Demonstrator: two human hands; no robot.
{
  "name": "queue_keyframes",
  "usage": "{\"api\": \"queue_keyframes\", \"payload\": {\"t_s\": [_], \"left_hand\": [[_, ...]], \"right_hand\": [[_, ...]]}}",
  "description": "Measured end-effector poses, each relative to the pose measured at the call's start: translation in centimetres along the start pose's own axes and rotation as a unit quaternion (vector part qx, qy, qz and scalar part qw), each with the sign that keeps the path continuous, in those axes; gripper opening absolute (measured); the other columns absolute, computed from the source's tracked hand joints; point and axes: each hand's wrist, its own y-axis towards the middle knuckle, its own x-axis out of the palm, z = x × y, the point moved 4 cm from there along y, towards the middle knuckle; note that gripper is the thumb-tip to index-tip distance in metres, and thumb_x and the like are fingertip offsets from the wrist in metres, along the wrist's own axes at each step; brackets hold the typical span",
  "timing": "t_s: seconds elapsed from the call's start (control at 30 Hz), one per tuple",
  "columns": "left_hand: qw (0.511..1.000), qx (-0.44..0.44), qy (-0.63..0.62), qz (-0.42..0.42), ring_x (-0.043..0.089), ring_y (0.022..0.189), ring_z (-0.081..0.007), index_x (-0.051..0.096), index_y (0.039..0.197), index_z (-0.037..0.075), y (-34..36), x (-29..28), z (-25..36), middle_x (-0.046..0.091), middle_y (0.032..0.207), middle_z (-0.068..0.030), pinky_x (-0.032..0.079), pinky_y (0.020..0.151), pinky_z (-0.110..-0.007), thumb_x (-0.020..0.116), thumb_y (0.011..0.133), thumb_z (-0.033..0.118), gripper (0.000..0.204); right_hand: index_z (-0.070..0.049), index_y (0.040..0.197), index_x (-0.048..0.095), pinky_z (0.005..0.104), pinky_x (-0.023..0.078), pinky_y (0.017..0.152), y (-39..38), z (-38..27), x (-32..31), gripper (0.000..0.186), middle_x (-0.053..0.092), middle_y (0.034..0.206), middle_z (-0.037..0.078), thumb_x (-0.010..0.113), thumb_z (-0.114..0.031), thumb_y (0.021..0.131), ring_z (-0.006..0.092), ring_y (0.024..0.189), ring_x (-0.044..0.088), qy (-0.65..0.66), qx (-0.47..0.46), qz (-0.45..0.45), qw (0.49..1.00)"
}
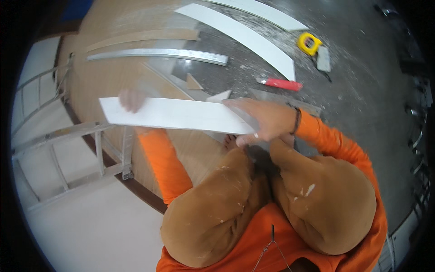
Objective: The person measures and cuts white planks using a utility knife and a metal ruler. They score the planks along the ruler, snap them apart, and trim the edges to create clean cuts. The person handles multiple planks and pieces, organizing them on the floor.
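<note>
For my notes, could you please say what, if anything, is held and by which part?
A white board: the left hand near its left end, the right hand at its right end.

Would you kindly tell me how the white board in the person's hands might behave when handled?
The white board is probably fairly stiff, showing no obvious sag between left hand and right hand. Its thin edge suggests it may be light for its length. Being flat, it seems unlikely to roll.
</note>
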Motion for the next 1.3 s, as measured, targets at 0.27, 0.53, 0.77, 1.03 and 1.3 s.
{"api": "queue_keyframes", "payload": {"t_s": [0.27,0.53,0.77,1.03,1.3], "left_hand": [[0.829,0.246,0.439,0.242,0.067,0.099,-0.0137,0.037,0.161,0.006,2.0,11.2,-2.7,0.066,0.111,-0.002,0.058,0.085,-0.032,0.057,0.112,0.022,0.055],[0.753,0.233,0.58,0.204,0.069,0.086,-0.0108,0.047,0.155,-0.001,0.6,16.7,-0.6,0.071,0.105,-0.0085,0.062,0.07,-0.028,0.066,0.105,0.009,0.055],[0.744,0.304,0.578,0.137,0.074,0.089,-0.0174,0.059,0.134,-0.004,-0.1,18.2,-2.1,0.075,0.11,-0.018,0.065,0.069,-0.031,0.073,0.098,-0.001,0.039],[0.747,0.304,0.582,0.103,0.074,0.083,-0.0169,0.064,0.109,-0.002,-0.9,19.2,-1.7,0.074,0.103,-0.0154,0.063,0.069,-0.031,0.073,0.099,-0.003,0.013],[0.712,0.233,0.661,0.041,0.074,0.085,-0.0153,0.071,0.105,-0.001,-1.2,19.2,-3.9,0.076,0.1,-0.0115,0.061,0.075,-0.028,0.075,0.092,-0.009,0.016]], "right_hand": [[-0.002,0.143,0.061,0.0335,0.052,0.099,-3.1,2.8,0.2,0.051,0.072,0.121,0.005,0.073,-0.02,0.098,0.015,0.112,0.064,0.304,0.138,-0.138,0.932],[0.005,0.131,0.068,0.0376,0.056,0.096,-5.2,2.4,-0.1,0.044,0.076,0.12,0.015,0.075,-0.016,0.094,0.0217,0.104,0.072,0.437,0.171,-0.144,0.871],[0.004,0.138,0.062,0.0416,0.057,0.098,-6.0,2.9,-1.3,0.053,0.075,0.122,0.019,0.077,-0.013,0.091,0.027,0.112,0.073,0.399,0.191,-0.106,0.891],[0.003,0.13,0.072,0.0355,0.054,0.102,-6.6,2.5,-2.7,0.038,0.077,0.123,0.012,0.075,-0.013,0.095,0.0208,0.113,0.072,0.336,0.178,-0.059,0.923],[0.002,0.127,0.07,0.0327,0.052,0.099,-4.8,-0.7,-5.3,0.04,0.073,0.118,0.008,0.078,-0.021,0.095,0.0155,0.11,0.067,0.196,0.114,0.012,0.974]]}}
